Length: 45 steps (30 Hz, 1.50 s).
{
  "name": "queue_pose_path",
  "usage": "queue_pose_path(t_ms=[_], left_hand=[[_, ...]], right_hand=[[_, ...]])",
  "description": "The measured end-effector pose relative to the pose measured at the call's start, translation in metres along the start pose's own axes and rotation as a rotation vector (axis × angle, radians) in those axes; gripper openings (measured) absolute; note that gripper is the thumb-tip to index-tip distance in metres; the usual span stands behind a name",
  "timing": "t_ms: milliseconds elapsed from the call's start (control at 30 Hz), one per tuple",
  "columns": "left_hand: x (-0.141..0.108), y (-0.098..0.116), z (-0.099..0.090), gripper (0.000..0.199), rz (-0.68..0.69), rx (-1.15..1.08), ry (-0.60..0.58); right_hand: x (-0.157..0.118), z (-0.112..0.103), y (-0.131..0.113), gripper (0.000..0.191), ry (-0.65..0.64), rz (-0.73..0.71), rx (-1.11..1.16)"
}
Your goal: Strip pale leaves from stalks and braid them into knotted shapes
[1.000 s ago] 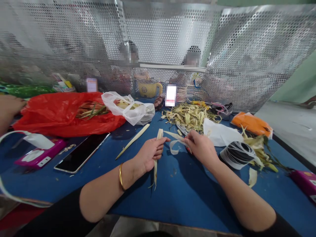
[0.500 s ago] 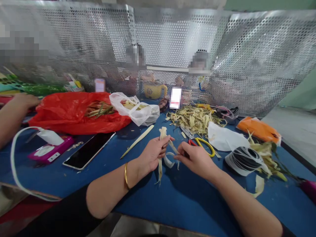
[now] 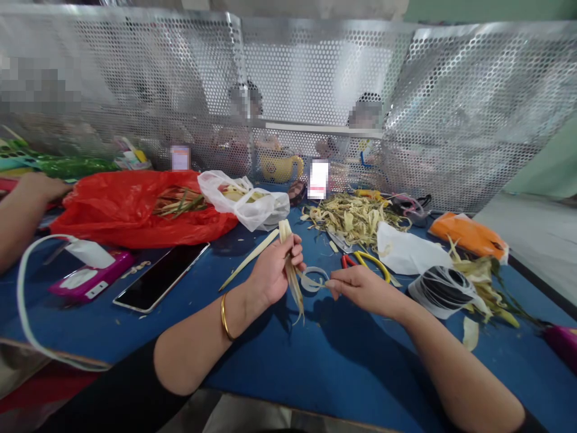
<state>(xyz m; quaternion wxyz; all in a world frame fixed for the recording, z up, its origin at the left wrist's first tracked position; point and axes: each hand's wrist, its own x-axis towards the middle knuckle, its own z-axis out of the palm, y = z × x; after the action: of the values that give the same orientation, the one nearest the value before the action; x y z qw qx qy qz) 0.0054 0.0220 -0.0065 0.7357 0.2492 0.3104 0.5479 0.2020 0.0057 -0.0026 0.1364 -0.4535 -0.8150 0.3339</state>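
Observation:
My left hand (image 3: 276,272) is closed around a bundle of pale dried husk strips (image 3: 293,282), whose frayed ends hang below the fingers. To its right, my right hand (image 3: 360,287) pinches the end of a thin, whitish curled strip (image 3: 314,279) that loops between the two hands. A long pale leaf piece (image 3: 247,258) lies on the blue table (image 3: 279,373) left of my left hand. Scissors with yellow and red handles (image 3: 374,261) rest just beyond my right hand. A roll of black and white ribbon (image 3: 442,291) is at the right.
A heap of husk scraps (image 3: 356,219), white paper (image 3: 410,249) and an orange packet (image 3: 469,234) lie behind and right. At left are a red bag (image 3: 112,207), a phone (image 3: 162,276) and a purple power strip (image 3: 90,279). Another person's arm (image 3: 27,210) reaches in far left.
My left hand has turned, tilting the husk bundle so its lower ends swing right. My right hand has shifted slightly, with its fingers lower and the curled strip drawn into a rounder loop.

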Motion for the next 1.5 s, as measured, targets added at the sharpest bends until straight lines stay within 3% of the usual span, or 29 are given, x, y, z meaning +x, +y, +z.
queue_pose_path(t_ms=[67, 133, 200, 267, 367, 467, 800, 967, 1033, 1100, 1167, 1233, 1267, 1333, 1400, 1500], left_hand=[[-0.001, 0.001, -0.001, 0.014, -0.092, 0.039, -0.063], [-0.005, 0.000, -0.001, 0.018, -0.187, 0.111, -0.162], [-0.009, -0.002, 0.000, 0.021, -0.265, 0.182, -0.269], [-0.013, -0.005, 0.000, 0.022, -0.315, 0.236, -0.346], [-0.017, -0.010, 0.000, 0.024, -0.378, 0.305, -0.409], [-0.018, -0.013, -0.001, 0.025, -0.431, 0.356, -0.437], [-0.018, -0.014, 0.000, 0.029, -0.462, 0.443, -0.394], [-0.020, -0.016, 0.002, 0.038, -0.461, 0.530, -0.358], [-0.021, -0.016, 0.003, 0.038, -0.447, 0.597, -0.369], [-0.023, -0.016, 0.005, 0.033, -0.377, 0.710, -0.391], [-0.022, -0.011, 0.006, 0.026, -0.216, 0.920, -0.399], [-0.018, -0.001, 0.004, 0.020, 0.026, 1.238, -0.312], [-0.014, 0.006, 0.001, 0.017, 0.148, 1.424, -0.214], [-0.004, 0.023, -0.007, 0.016, 0.309, 1.781, 0.097], [0.007, 0.040, -0.018, 0.020, 0.292, 2.031, 0.274], [0.020, 0.058, -0.035, 0.026, 0.165, 2.202, 0.330]], right_hand=[[0.002, 0.001, 0.002, 0.039, 0.101, 0.020, -0.018], [0.005, 0.003, 0.004, 0.035, 0.280, 0.000, -0.004], [0.008, 0.006, 0.003, 0.027, 0.441, -0.028, 0.094], [0.010, 0.010, 0.001, 0.024, 0.508, -0.016, 0.288], [0.010, 0.014, -0.006, 0.027, 0.519, 0.022, 0.611], [0.007, 0.015, -0.012, 0.025, 0.559, 0.036, 0.761], [0.009, 0.017, -0.011, 0.025, 0.595, 0.027, 0.698], [0.009, 0.019, -0.013, 0.031, 0.378, 0.023, 0.693], [0.008, 0.020, -0.013, 0.031, 0.349, 0.017, 0.684], [0.008, 0.019, -0.010, 0.030, 0.446, 0.027, 0.690], [0.009, 0.019, -0.005, 0.025, 0.590, 0.049, 0.648], [0.010, 0.019, 0.002, 0.021, 0.659, 0.034, 0.456], [0.010, 0.020, 0.004, 0.022, 0.639, 0.003, 0.297], [0.012, 0.025, 0.006, 0.030, 0.504, -0.089, -0.063], [0.014, 0.031, 0.004, 0.038, 0.342, -0.159, -0.345], [0.017, 0.039, 0.001, 0.030, 0.215, -0.133, -0.526]])
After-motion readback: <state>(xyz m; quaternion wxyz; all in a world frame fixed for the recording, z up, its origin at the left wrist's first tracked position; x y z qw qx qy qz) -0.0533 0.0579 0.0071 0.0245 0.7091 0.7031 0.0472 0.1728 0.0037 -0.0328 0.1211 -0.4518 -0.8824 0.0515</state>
